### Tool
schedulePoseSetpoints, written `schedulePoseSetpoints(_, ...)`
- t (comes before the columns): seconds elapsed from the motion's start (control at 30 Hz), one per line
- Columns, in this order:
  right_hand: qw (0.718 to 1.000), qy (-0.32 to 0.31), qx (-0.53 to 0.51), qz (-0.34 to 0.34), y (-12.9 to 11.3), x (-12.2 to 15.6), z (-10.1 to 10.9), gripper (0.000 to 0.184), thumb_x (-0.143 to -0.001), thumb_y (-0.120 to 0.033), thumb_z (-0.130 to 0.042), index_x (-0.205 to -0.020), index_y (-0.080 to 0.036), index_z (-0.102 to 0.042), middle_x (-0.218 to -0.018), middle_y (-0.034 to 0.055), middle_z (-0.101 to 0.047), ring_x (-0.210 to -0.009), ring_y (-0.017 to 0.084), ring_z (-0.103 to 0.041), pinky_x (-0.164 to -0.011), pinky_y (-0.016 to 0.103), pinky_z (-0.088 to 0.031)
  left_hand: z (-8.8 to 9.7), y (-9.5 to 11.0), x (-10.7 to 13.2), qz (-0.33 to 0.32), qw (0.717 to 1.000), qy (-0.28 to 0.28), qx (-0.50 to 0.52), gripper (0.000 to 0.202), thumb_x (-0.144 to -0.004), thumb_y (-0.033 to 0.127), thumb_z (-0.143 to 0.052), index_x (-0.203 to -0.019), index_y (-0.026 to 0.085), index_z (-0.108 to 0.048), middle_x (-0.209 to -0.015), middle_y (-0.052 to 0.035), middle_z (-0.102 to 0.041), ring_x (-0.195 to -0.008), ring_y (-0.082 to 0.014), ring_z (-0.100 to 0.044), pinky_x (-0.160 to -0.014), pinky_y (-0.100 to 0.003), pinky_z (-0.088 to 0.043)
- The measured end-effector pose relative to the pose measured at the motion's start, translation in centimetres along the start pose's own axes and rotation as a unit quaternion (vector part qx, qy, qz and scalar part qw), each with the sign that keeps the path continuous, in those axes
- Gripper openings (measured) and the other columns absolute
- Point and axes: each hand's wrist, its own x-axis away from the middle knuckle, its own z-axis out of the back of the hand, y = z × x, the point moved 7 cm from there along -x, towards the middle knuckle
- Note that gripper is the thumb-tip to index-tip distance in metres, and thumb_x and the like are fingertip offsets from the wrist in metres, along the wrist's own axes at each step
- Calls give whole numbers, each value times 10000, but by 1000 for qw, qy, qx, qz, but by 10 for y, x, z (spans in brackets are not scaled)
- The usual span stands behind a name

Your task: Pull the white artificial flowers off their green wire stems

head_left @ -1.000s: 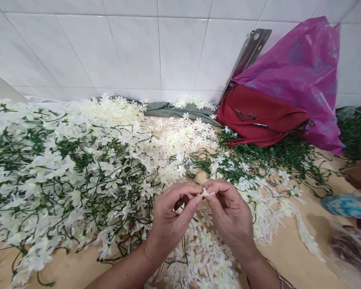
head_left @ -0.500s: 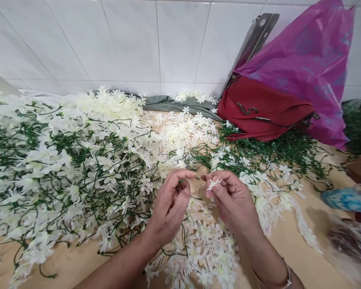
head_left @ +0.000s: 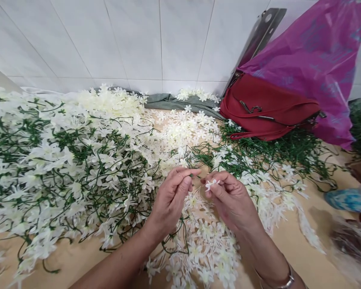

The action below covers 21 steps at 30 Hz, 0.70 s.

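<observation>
My right hand pinches a small white artificial flower between thumb and fingertips. Close beside it, my left hand is closed round a thin green plastic stem, whose tip shows at the fingers; a green strand hangs below that hand. The fingertips of both hands are a short gap apart. Under them lie loose white flowers with thin pale stamens. To the left rises a big heap of white flowers on green stems.
Loose blossoms and green stems cover the tan tabletop further back. A red bag and a purple plastic bag stand against the tiled wall. At right lie a blue-white item and a clear plastic bag.
My left thumb and fingers have closed together on the green stem. The white flower has turned slightly in my right hand. The view has shifted a little.
</observation>
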Motion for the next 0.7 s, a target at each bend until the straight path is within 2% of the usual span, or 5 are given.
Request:
schedulePoseSetpoints(0.1, 1000, 5, -5, -20, -2, 0, 1, 244, -745, -387, -907, -758, -216, -733, -771, -7, -682, -612, 108, -600, -610, 245, -518, -1, -5, -1, 22, 998, -11, 57, 191, -985, 273, -654, -1076, 241, -819, -779, -21, -679, -714, -135, -616, -681, -258, -518)
schedulePoseSetpoints(0.17, 999, -1, -19, -50, -2, 1, 0, 235, -748, -391, -909, -765, -219, -749, -758, -9, -677, -617, 95, -590, -631, 230, -513, -2, -10, 1, 55, 993, -13, 106, 123, -933, 273, -735, -1004, 251, -833, -799, -17, -742, -678, -123, -650, -654, -247, -532)
schedulePoseSetpoints(0.23, 996, -7, -27, -83, -2, 2, -1, 224, -749, -386, -911, -779, -222, -761, -742, -14, -666, -604, 80, -572, -619, 206, -497, -2, -11, 2, 63, 990, -8, 122, 89, -894, 256, -784, -967, 258, -836, -841, -19, -783, -716, -129, -688, -682, -249, -548)
schedulePoseSetpoints(0.4, 994, -13, -24, -106, -5, 4, 0, 226, -719, -368, -935, -757, -233, -757, -678, -33, -623, -561, 60, -532, -573, 170, -466, 2, -1, 2, -14, 998, 0, 66, 120, -869, 174, -806, -939, 270, -824, -875, -1, -797, -796, -126, -700, -743, -247, -537)
schedulePoseSetpoints(0.7, 992, -28, -26, -122, -5, 4, -3, 254, -714, -374, -939, -766, -218, -746, -636, -42, -610, -556, 58, -519, -568, 169, -450, -2, 5, 2, -83, 996, -15, 22, 149, -881, 112, -786, -960, 238, -788, -915, -7, -796, -814, -122, -697, -759, -256, -540)
